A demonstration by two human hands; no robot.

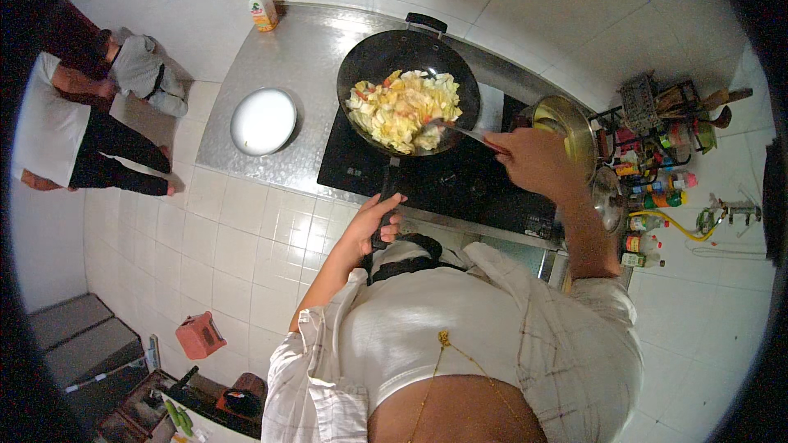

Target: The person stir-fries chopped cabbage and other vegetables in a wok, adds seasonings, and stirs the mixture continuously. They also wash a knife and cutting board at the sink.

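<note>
A black wok (406,49) sits on the left part of a black glass cooktop (468,181). Chopped cabbage (400,107) with orange-red pieces fills its bottom. My left hand (372,221) grips the wok's long black handle (389,178) on the side near my body. In my right hand (535,160) is a metal spatula (458,129), held from the right. Its head is partly hidden among the cabbage at the wok's near right side. An empty-looking white bowl (263,122) stands on the steel counter (301,49) to the left.
A metal pot (575,129) and a glass lid (608,197) are at the right, beside a utensil rack (640,104) and several bottles (662,200). A spray bottle (263,6) stands against the wall. Two people (92,117) are at the far left. A pink stool (200,335) is on the floor.
</note>
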